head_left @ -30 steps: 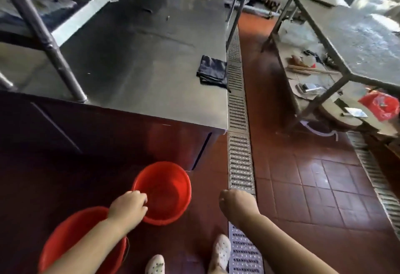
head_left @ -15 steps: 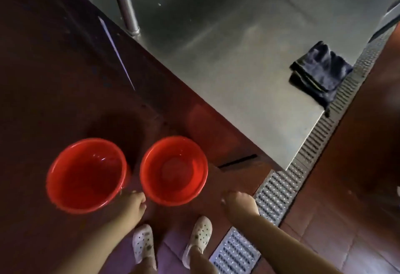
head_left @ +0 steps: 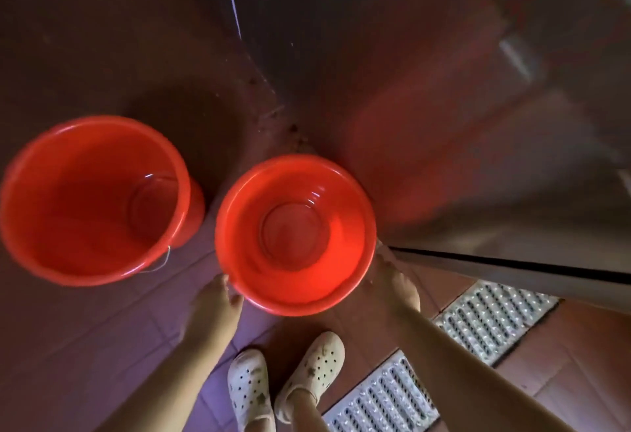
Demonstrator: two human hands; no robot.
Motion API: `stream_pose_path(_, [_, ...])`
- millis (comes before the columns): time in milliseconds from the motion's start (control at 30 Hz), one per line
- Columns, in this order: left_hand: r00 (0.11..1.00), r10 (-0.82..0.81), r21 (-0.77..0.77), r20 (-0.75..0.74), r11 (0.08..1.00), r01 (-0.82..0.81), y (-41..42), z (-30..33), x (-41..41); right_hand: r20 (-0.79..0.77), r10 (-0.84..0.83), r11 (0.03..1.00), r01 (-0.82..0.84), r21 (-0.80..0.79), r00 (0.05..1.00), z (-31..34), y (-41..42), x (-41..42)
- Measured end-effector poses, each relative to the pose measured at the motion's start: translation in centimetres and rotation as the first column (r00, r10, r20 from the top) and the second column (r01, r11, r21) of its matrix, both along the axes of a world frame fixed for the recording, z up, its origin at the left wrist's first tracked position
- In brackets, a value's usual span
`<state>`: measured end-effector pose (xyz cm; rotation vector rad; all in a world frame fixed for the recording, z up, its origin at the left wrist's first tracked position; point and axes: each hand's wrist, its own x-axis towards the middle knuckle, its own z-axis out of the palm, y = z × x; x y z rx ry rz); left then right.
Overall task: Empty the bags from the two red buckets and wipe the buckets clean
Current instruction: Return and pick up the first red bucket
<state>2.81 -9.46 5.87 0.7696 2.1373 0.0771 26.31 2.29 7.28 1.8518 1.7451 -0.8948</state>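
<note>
two red plastic buckets, both upright, mouths up, no bags inside. right bucket (head_left: 295,234): smaller in view, sits between both hands, left hand (head_left: 215,305) at its near-left rim, right hand (head_left: 392,281) at its near-right side, fingers hidden behind the wall. left bucket (head_left: 92,201): just beyond and left of the left hand, untouched, close beside the other.

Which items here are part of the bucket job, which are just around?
Job:
left bucket, standing on the floor
right bucket
left hand and right hand, both at the right bucket's rim

Just around:
floor drain grate
white clogs
</note>
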Motion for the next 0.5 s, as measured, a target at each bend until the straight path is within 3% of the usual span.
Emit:
stream_pose_path(100, [0.999, -0.035, -0.055, -0.029, 0.998, 0.034, 0.5, -4.4, 0.0, -0.087, -0.238, 0.97, 0.233, -0.064, 0.967, -5.3, 0.2, 0.0])
stream_pose_path(167, [0.994, -0.105, 0.016, -0.009, 0.994, 0.105, 1.0, -6.2, 0.3, -0.097, -0.307, 0.951, 0.302, -0.063, 0.947, -7.4, 0.0, -0.1])
stream_pose_path(200, [0.998, -0.063, 0.087, 0.009, 0.994, 0.062, 1.2, -7.0, 0.4, -0.103, -0.317, 0.948, 0.315, -0.039, 0.943, -8.2, -0.2, -0.1])
stream_pose_path(367, [0.933, 0.359, 0.075, 0.018, 0.93, -0.36, 1.1, -7.6, -0.3, -0.124, -0.326, 0.943, 0.332, 0.026, 0.937, -7.8, -0.8, -0.3])
stream_pose_path(500, [0.931, 0.364, 0.184, 0.027, 0.914, -0.363, 0.4, -2.6, -1.0, -0.138, -0.348, 0.936, 0.352, 0.008, 0.927, -2.9, -1.2, -0.9])
